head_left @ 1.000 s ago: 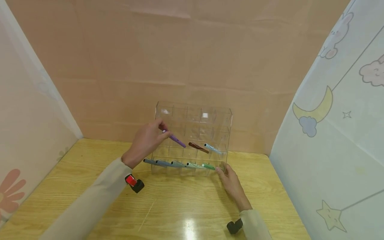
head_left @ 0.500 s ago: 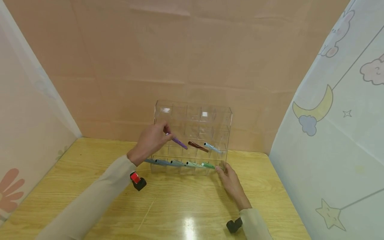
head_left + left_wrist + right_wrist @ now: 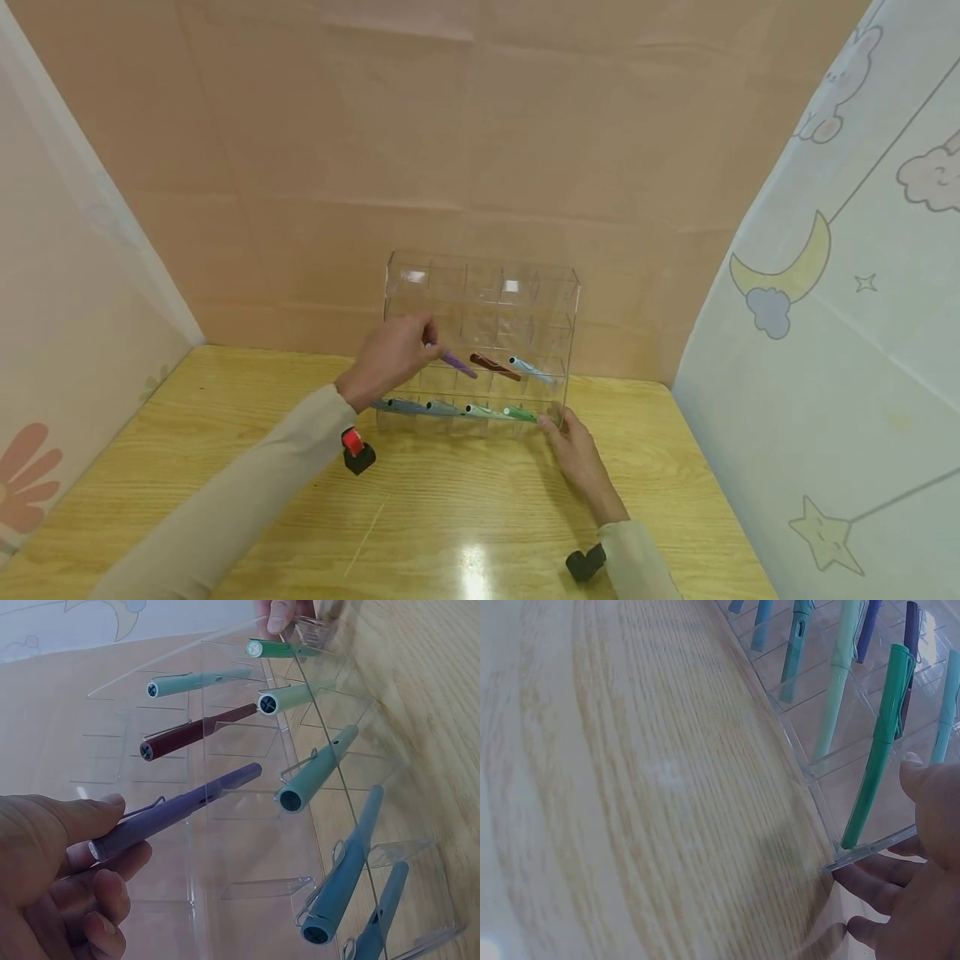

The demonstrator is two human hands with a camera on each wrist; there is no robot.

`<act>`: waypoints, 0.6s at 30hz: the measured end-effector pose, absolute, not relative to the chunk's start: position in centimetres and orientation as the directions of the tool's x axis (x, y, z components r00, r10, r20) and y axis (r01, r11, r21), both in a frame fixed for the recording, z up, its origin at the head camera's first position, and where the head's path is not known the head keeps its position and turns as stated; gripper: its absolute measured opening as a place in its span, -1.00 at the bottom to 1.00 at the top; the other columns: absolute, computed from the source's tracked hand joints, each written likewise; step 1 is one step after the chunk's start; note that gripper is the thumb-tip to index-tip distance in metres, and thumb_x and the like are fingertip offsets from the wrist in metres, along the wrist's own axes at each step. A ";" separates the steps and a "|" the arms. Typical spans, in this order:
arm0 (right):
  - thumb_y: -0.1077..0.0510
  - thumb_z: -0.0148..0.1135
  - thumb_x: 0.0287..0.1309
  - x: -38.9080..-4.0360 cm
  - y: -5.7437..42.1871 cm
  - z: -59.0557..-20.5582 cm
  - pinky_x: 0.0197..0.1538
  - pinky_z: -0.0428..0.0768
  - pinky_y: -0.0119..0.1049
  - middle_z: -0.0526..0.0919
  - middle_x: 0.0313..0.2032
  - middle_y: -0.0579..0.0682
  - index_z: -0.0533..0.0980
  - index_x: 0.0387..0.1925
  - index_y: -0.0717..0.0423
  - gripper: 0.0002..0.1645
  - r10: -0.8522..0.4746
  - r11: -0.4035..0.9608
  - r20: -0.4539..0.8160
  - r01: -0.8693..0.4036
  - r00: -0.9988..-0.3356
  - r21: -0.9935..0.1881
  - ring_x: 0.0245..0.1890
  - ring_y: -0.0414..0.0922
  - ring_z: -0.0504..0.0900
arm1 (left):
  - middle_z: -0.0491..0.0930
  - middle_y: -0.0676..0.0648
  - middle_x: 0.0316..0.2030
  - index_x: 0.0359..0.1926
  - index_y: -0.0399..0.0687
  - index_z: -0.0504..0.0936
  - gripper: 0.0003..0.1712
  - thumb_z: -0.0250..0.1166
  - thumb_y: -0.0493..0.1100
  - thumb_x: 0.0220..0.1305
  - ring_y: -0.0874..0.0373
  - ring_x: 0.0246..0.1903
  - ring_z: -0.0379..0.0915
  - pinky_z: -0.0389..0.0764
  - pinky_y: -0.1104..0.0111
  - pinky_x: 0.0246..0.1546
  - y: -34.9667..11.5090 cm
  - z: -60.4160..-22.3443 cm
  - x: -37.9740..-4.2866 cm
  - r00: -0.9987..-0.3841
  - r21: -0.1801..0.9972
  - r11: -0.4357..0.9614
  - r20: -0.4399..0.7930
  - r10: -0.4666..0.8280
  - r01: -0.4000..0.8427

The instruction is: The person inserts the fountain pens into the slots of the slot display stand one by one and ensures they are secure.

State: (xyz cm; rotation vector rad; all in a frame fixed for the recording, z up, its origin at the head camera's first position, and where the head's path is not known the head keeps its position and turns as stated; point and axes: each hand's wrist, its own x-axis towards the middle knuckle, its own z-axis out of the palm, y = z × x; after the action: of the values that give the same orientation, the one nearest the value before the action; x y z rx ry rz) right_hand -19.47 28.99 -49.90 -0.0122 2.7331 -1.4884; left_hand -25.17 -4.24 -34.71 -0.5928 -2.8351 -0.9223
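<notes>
Between thumb and fingers, my left hand [image 3: 393, 354] pinches the capped end of a purple pen [image 3: 180, 814] with a wire clip. The pen's far end points into a clear acrylic rack [image 3: 483, 301], left of a dark red pen [image 3: 495, 367]; how deep it sits I cannot tell. A light blue pen [image 3: 531, 369] lies right of the dark red one. Along the bottom row lie several blue to green pens, with a green pen [image 3: 881, 742] at the right end. My right hand [image 3: 581, 458] grips the rack's lower right corner, thumb near the green pen.
The rack stands on a wood-grain table [image 3: 450, 508], before a brown paper backdrop [image 3: 480, 125]. A patterned white sheet [image 3: 847, 333] hangs at the right, another pale sheet [image 3: 82, 250] at the left. The rack's upper rows hold no pens.
My left hand has moved right and slightly down, bringing the purple pen closer to the dark red pen. My right hand stays at the rack's corner.
</notes>
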 end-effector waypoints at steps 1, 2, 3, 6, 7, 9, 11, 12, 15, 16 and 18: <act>-0.28 -0.05 0.65 -19.5 28.9 -49.9 0.55 0.25 0.40 0.12 0.64 0.38 0.04 0.66 0.26 -0.07 -0.021 0.541 -0.023 0.008 -1.000 -0.841 0.61 0.46 0.14 | 0.68 -0.02 -0.38 -0.24 -0.06 0.60 -0.78 0.44 -0.06 0.44 0.21 -0.55 0.34 0.31 0.38 -0.53 -4.2 -34.8 -25.2 -0.917 0.536 0.745 0.213 0.336 0.397; -0.27 -0.05 0.66 -19.5 28.9 -49.9 0.55 0.25 0.40 0.13 0.64 0.37 0.04 0.66 0.26 -0.08 -0.020 0.539 -0.024 0.010 -0.999 -0.842 0.61 0.46 0.14 | 0.67 -0.02 -0.37 -0.24 -0.06 0.60 -0.78 0.44 -0.06 0.44 0.20 -0.54 0.35 0.33 0.38 -0.52 -4.2 -34.8 -25.3 -0.916 0.531 0.747 0.214 0.339 0.401; -0.26 -0.05 0.66 -19.6 28.8 -49.9 0.55 0.25 0.40 0.13 0.64 0.37 0.04 0.66 0.25 -0.09 -0.018 0.536 -0.026 0.012 -0.999 -0.844 0.61 0.46 0.14 | 0.67 -0.02 -0.38 -0.24 -0.06 0.60 -0.77 0.44 -0.06 0.43 0.19 -0.53 0.36 0.34 0.37 -0.51 -4.2 -34.9 -25.3 -0.915 0.525 0.750 0.215 0.341 0.403; -0.23 -0.05 0.67 -19.6 28.9 -50.0 0.54 0.25 0.41 0.14 0.63 0.38 0.04 0.66 0.26 -0.11 -0.020 0.539 -0.019 0.005 -1.000 -0.842 0.60 0.47 0.15 | 0.65 -0.02 -0.38 -0.24 -0.06 0.58 -0.77 0.45 -0.07 0.43 0.18 -0.52 0.38 0.37 0.36 -0.49 -4.0 -35.1 -25.4 -0.912 0.519 0.751 0.218 0.347 0.409; -0.23 -0.05 0.67 -19.5 28.9 -50.0 0.54 0.26 0.41 0.14 0.63 0.39 0.04 0.66 0.27 -0.11 -0.020 0.539 -0.017 0.004 -1.000 -0.842 0.60 0.47 0.15 | 0.64 -0.02 -0.39 -0.25 -0.06 0.58 -0.77 0.45 -0.07 0.43 0.18 -0.52 0.38 0.37 0.36 -0.49 -3.9 -35.2 -25.5 -0.911 0.515 0.752 0.219 0.349 0.412; -0.23 -0.05 0.67 -19.5 28.9 -50.0 0.54 0.26 0.40 0.14 0.63 0.39 0.04 0.66 0.28 -0.10 -0.020 0.538 -0.015 0.002 -1.000 -0.843 0.60 0.47 0.15 | 0.63 -0.02 -0.40 -0.25 -0.06 0.57 -0.77 0.45 -0.08 0.43 0.18 -0.52 0.38 0.37 0.36 -0.49 -3.8 -35.3 -25.5 -0.908 0.509 0.752 0.223 0.356 0.420; -0.24 -0.04 0.66 -19.5 28.9 -49.9 0.54 0.26 0.40 0.14 0.62 0.40 0.04 0.65 0.29 -0.09 -0.021 0.539 -0.010 -0.003 -1.000 -0.842 0.60 0.47 0.16 | 0.62 -0.02 -0.40 -0.26 -0.06 0.57 -0.78 0.45 -0.09 0.43 0.18 -0.52 0.38 0.38 0.37 -0.49 -3.7 -35.4 -25.6 -0.903 0.501 0.751 0.228 0.364 0.430; -0.24 -0.04 0.66 -19.5 28.8 -49.9 0.53 0.28 0.41 0.15 0.62 0.41 0.04 0.65 0.30 -0.09 -0.020 0.541 -0.007 -0.005 -1.000 -0.841 0.59 0.48 0.17 | 0.61 -0.02 -0.41 -0.26 -0.06 0.57 -0.78 0.45 -0.10 0.43 0.18 -0.52 0.38 0.37 0.37 -0.49 -3.6 -35.5 -25.6 -0.901 0.498 0.751 0.231 0.368 0.434; -0.25 -0.03 0.66 -19.5 28.8 -50.0 0.53 0.29 0.40 0.17 0.61 0.41 0.06 0.65 0.30 -0.09 -0.014 0.543 -0.002 -0.006 -1.000 -0.840 0.58 0.48 0.19 | 0.60 -0.02 -0.42 -0.27 -0.06 0.57 -0.77 0.45 -0.11 0.42 0.18 -0.53 0.38 0.38 0.37 -0.48 -3.4 -35.6 -25.7 -0.896 0.493 0.748 0.237 0.374 0.443; -0.25 -0.03 0.66 -19.6 28.8 -50.0 0.53 0.29 0.40 0.16 0.62 0.41 0.06 0.65 0.30 -0.09 -0.014 0.546 -0.002 -0.006 -1.000 -0.838 0.58 0.48 0.19 | 0.60 -0.02 -0.43 -0.28 -0.06 0.57 -0.78 0.45 -0.12 0.42 0.19 -0.53 0.38 0.38 0.37 -0.48 -3.3 -35.7 -25.7 -0.897 0.498 0.746 0.237 0.374 0.443; -0.24 -0.03 0.66 -19.6 28.9 -50.1 0.53 0.28 0.40 0.16 0.62 0.40 0.06 0.65 0.29 -0.10 -0.015 0.547 -0.004 -0.005 -1.000 -0.837 0.59 0.47 0.19 | 0.59 -0.01 -0.45 -0.28 -0.06 0.56 -0.78 0.44 -0.13 0.43 0.19 -0.55 0.37 0.37 0.37 -0.49 -3.2 -35.8 -25.7 -0.897 0.506 0.742 0.231 0.376 0.441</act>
State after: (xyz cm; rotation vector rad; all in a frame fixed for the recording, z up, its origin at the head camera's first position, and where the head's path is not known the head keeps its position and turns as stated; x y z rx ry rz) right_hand -19.65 28.88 -50.06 -0.0176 2.7537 -1.4893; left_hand -25.68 -3.15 -35.75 -0.6651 -2.8250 -0.8637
